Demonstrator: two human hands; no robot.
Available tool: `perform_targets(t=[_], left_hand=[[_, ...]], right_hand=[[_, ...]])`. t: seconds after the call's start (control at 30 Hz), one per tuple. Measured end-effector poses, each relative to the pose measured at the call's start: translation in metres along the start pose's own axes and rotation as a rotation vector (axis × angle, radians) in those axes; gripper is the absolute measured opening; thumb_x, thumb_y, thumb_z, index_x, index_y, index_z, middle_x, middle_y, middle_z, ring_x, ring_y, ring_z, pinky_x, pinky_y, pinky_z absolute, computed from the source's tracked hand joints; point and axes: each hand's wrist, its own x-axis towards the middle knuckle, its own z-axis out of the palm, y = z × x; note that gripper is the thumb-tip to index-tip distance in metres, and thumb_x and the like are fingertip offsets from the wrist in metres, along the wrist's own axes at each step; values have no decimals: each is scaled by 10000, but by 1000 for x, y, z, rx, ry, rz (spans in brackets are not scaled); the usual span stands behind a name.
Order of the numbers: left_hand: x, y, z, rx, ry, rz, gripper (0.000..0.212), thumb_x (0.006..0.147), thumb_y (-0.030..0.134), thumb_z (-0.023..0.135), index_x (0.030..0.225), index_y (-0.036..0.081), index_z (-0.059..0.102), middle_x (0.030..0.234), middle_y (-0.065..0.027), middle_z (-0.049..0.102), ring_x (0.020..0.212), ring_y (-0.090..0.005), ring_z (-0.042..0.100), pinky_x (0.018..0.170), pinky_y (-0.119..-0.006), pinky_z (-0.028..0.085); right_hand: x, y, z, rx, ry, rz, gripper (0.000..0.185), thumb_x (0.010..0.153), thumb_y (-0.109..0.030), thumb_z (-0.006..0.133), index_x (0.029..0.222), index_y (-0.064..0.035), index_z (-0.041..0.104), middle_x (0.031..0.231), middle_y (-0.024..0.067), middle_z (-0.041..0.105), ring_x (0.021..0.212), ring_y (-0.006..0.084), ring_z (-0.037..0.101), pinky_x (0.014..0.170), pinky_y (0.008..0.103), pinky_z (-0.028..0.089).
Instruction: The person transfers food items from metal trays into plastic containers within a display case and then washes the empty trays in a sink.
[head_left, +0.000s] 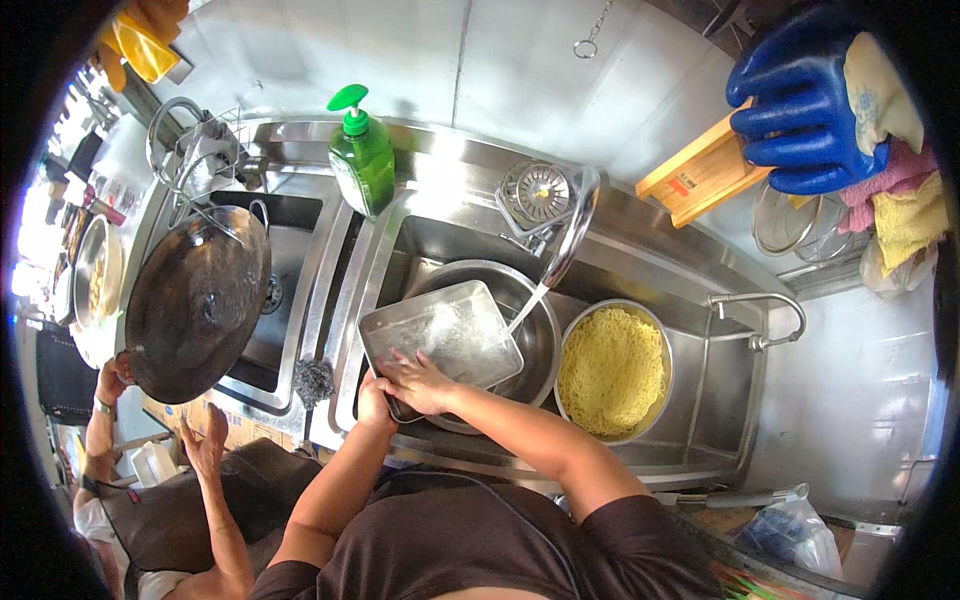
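Observation:
My left hand (376, 403) grips the near left corner of a rectangular metal tray (457, 330), which is tilted over a round metal basin (551, 352) in the sink. Flat against the tray's wet inner face lies my right hand (415, 381), fingers spread. Water runs from a chrome faucet (574, 232) at the tray's right edge. To the right of the basin stands a round metal bowl (669, 345) filled with yellow noodles (615, 371). A dark scouring pad (314, 381) rests on the sink's ledge, left of my hands.
At left, a co-worker's hand (114, 379) holds a large dark wok (199, 304) over another basin. A green soap bottle (364, 161) stands behind the sinks. A second faucet (765, 300) is at right. Blue rubber gloves (802, 105) hang near a wooden slicer (701, 169).

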Motion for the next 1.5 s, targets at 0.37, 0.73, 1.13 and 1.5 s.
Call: perform_targets(t=[0.37,0.73,1.13,1.5], left_hand=[[2,10,-9,224,92,246,666,592,-82,437,1248,27,479,1067,-107,576,925,-223,567,761,-293,465],[-26,18,0,861,123,717,699,688,-43,562,1364,-25,384,1196,-133,565,1061,-232,570,940,-325,428],[-35,30,31,1226,183,1138,730,654,2,647,1345,-27,411,1187,-191,579,1041,-306,596,898,-356,460],[25,25,1,91,-138,-79,664,600,-41,457,1259,19,501,1067,-141,612,952,-302,593,803,-376,512]], right_hand=[[-60,27,19,252,279,-264,302,935,-241,494,1135,-54,620,1180,132,614,1120,325,555,958,420,438],[-62,100,26,14,433,268,304,945,-294,492,1134,-99,630,1075,105,653,1009,274,606,892,386,457],[-73,116,-46,1263,798,481,205,893,-212,589,969,-23,602,927,117,667,819,218,657,755,329,520],[-150,126,-39,1309,788,474,413,835,-276,681,1151,-35,567,1039,74,620,991,179,576,870,323,452]])
